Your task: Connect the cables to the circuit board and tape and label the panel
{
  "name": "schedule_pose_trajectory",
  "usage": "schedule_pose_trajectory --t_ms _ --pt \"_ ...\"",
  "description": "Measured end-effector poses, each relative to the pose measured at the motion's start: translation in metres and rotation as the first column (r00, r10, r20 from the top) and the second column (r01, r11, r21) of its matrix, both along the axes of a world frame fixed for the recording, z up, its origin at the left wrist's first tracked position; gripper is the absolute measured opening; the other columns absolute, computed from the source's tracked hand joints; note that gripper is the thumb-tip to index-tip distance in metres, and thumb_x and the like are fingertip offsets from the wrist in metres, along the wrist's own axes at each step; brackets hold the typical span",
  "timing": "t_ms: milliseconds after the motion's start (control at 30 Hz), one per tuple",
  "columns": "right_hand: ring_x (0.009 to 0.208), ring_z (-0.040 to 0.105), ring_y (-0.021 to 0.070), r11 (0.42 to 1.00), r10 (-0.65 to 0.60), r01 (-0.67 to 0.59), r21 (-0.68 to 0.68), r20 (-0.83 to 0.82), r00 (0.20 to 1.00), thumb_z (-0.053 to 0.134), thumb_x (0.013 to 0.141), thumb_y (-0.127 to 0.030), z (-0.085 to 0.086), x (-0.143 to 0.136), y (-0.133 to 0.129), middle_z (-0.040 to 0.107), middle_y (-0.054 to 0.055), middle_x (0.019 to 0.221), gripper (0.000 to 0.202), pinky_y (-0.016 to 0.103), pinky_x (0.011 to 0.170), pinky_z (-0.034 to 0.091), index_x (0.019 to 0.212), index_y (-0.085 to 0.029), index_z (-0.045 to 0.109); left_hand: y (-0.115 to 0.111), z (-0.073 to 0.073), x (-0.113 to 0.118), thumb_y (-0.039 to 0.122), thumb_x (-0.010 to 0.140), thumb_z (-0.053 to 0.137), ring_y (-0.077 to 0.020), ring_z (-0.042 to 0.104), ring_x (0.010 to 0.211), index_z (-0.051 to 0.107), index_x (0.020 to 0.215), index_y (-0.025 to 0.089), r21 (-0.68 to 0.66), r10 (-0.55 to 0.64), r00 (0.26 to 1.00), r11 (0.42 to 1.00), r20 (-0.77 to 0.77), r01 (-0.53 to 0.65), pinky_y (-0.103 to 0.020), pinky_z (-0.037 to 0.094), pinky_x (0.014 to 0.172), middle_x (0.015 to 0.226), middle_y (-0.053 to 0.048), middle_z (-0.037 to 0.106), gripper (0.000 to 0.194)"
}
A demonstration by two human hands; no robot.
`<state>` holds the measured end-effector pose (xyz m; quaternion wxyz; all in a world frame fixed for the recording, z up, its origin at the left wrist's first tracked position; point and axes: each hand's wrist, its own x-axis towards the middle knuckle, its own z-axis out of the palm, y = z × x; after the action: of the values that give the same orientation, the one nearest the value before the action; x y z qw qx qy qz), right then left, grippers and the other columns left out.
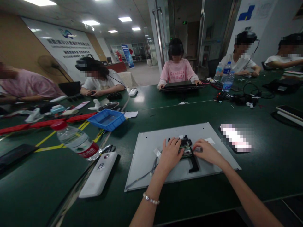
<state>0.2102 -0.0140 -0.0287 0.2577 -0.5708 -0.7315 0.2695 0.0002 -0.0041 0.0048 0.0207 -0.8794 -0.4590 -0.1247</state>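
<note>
A flat grey panel [146,148] lies on the green table. On its middle sits a black bracket [194,165] with a green circuit board [187,152]. My left hand [170,151] rests on the left side of the board, its fingers spread. At the board's right edge is my right hand [204,151], thumb and index finger bent close together; whether anything is between them is too small to tell. A grey cable [144,176] runs from under my left wrist to the panel's lower left corner.
Left of the panel are a white power bank [99,175], a water bottle [78,142] and a blue basket [107,119]. A lit phone [235,138] lies to the right. Across the table a person [177,71] holds a dark panel; other people sit on both sides.
</note>
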Motion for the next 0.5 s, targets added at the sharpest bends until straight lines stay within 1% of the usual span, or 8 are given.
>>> schedule_pose_trajectory --t_ms 67,133,233,300,367,500 --pt "0.091 0.054 0.0191 1.0 -0.005 0.005 0.011 -0.009 1.0 0.061 0.071 -0.019 -0.002 -0.002 0.0 0.057 0.003 0.092 0.014 0.032 0.084 0.039 0.084 -0.02 0.064 0.0 0.0 0.0 0.032 0.092 0.039 -0.0235 0.039 0.122 0.043 0.125 0.022 -0.007 -0.002 1.0 1.0 -0.002 0.002 -0.051 0.02 0.107 0.129 -0.006 0.049 0.034" --pt "0.088 0.054 0.0182 0.999 -0.035 0.035 0.023 -0.028 0.999 0.061 0.07 -0.018 -0.006 -0.003 0.001 0.057 0.003 0.091 0.019 0.03 0.08 0.041 0.09 -0.019 0.061 0.0 0.001 0.0 0.031 0.092 0.038 -0.0234 0.039 0.122 0.042 0.125 0.022 -0.009 -0.001 1.0 1.0 -0.004 0.001 -0.051 0.02 0.107 0.128 -0.006 0.049 0.034" --pt "0.085 0.055 0.0167 0.996 -0.079 0.082 0.039 -0.063 0.995 0.063 0.069 -0.018 -0.011 -0.003 0.003 0.056 0.004 0.098 0.035 0.028 0.077 0.042 0.102 -0.017 0.056 0.0 0.0 0.0 0.031 0.092 0.039 -0.0232 0.039 0.122 0.042 0.126 0.022 -0.01 -0.001 1.0 1.0 0.003 0.001 -0.051 0.02 0.107 0.128 -0.006 0.049 0.035" --pt "0.084 0.055 0.0161 0.995 -0.086 0.089 0.038 -0.07 0.994 0.063 0.07 -0.019 -0.013 -0.002 0.003 0.055 0.005 0.101 0.038 0.028 0.078 0.042 0.106 -0.017 0.056 0.0 -0.001 0.0 0.031 0.092 0.038 -0.0232 0.039 0.122 0.042 0.125 0.022 -0.011 -0.002 1.0 1.0 0.011 0.002 -0.051 0.02 0.106 0.128 -0.006 0.049 0.034" --pt "0.086 0.055 0.0166 0.997 -0.073 0.075 0.035 -0.055 0.996 0.062 0.072 -0.02 -0.013 -0.001 0.004 0.055 0.005 0.099 0.03 0.029 0.08 0.042 0.102 -0.018 0.06 0.0 -0.002 0.0 0.031 0.093 0.037 -0.0233 0.039 0.122 0.042 0.125 0.022 -0.014 -0.003 1.0 1.0 0.016 0.003 -0.052 0.02 0.106 0.128 -0.006 0.049 0.034" --pt "0.09 0.055 0.0176 0.998 -0.034 0.035 0.045 -0.027 0.999 0.06 0.074 -0.02 -0.009 -0.002 0.003 0.056 0.004 0.094 0.012 0.029 0.082 0.041 0.085 -0.02 0.065 -0.001 -0.003 0.0 0.031 0.093 0.036 -0.0232 0.039 0.122 0.043 0.124 0.022 -0.017 -0.007 1.0 1.0 0.016 0.008 -0.051 0.02 0.106 0.128 -0.006 0.049 0.033"
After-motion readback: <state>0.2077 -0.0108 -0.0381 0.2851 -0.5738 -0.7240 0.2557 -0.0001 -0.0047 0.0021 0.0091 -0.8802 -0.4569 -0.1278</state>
